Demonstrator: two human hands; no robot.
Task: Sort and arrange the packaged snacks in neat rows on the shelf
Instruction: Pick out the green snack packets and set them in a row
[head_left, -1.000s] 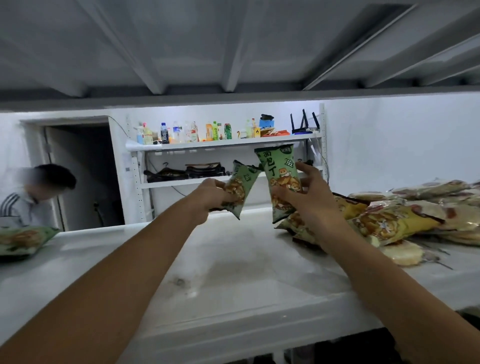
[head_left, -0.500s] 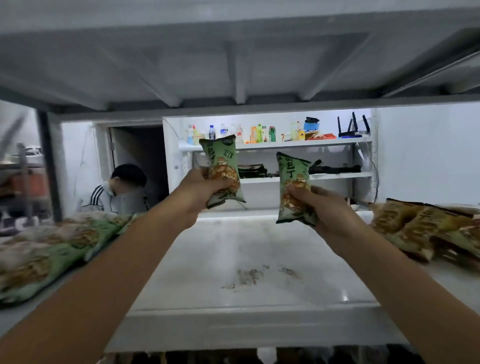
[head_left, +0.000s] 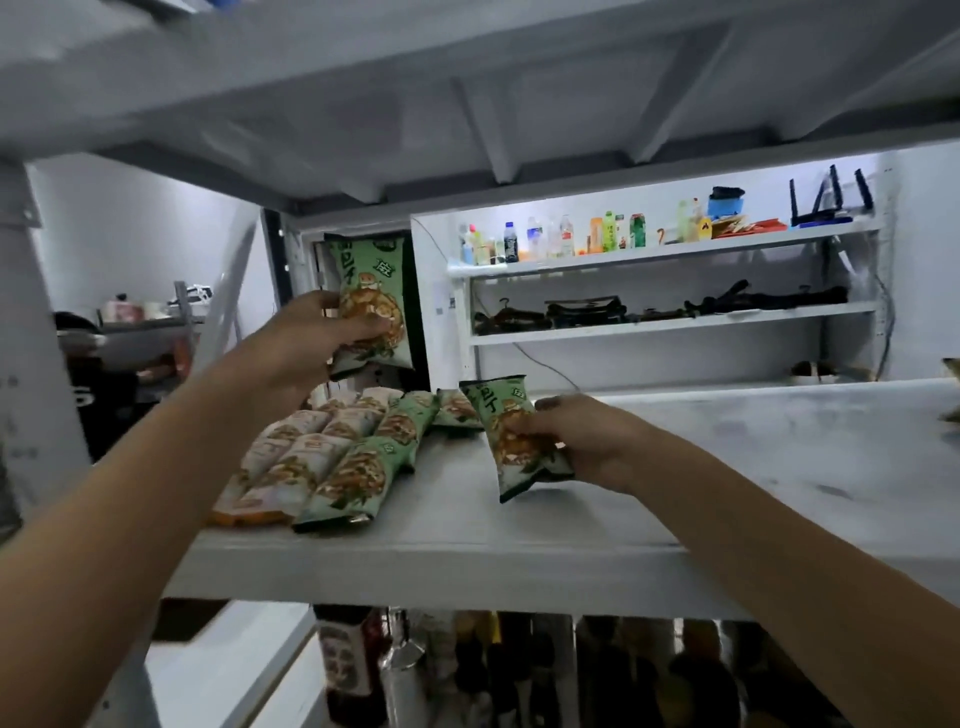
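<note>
Grips (head_left: 306, 345) (head_left: 589, 441) on glossy pillow packets (head_left: 375, 283) (head_left: 497, 415)

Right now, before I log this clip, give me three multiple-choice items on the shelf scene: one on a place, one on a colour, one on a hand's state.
1. Where do the rows of packs lie?
A. On the shelf, toward its left
B. On the far wall rack among the bottles
C. On the floor

2. What is the main colour of the raised pack in the left hand?
A. Red
B. Green
C. Blue

3. What is the right hand doing?
A. Hanging empty
B. Gripping the lower pack
C. Pressing flat on the shelf

Answers: 1 A, the rows lie flat on the shelf's left part. 2 B, its wrapper is plainly green. 3 B, its fingers curl round that pack.
</note>
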